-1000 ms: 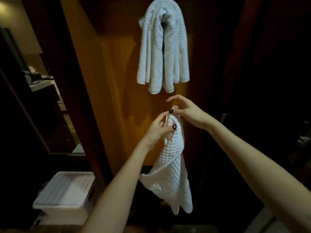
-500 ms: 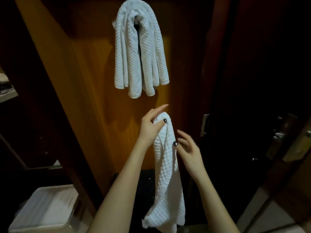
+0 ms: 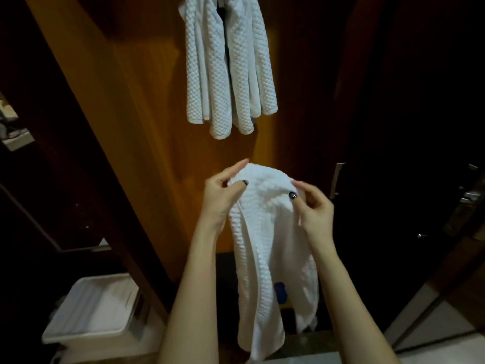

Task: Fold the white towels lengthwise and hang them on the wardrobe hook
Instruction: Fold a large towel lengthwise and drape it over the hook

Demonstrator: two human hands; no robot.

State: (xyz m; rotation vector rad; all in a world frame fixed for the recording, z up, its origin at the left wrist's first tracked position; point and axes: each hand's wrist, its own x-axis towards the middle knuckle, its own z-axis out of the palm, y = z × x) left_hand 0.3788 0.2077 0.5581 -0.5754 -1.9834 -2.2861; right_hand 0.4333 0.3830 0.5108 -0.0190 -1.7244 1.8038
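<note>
Orange-brown wooden wardrobe panel (image 3: 147, 143) stands beyond your fingers. Your left hand (image 3: 217, 198) and right hand (image 3: 315, 208) each pinch the white waffle-weave towel (image 3: 265, 232) at its top.

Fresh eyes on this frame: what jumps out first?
The white towel, centre frame, pinched at its top by the left hand and the right hand, its length drooping between the forearms. Above it, hung towels drape down the orange panel. A white box sits bottom left.
</note>
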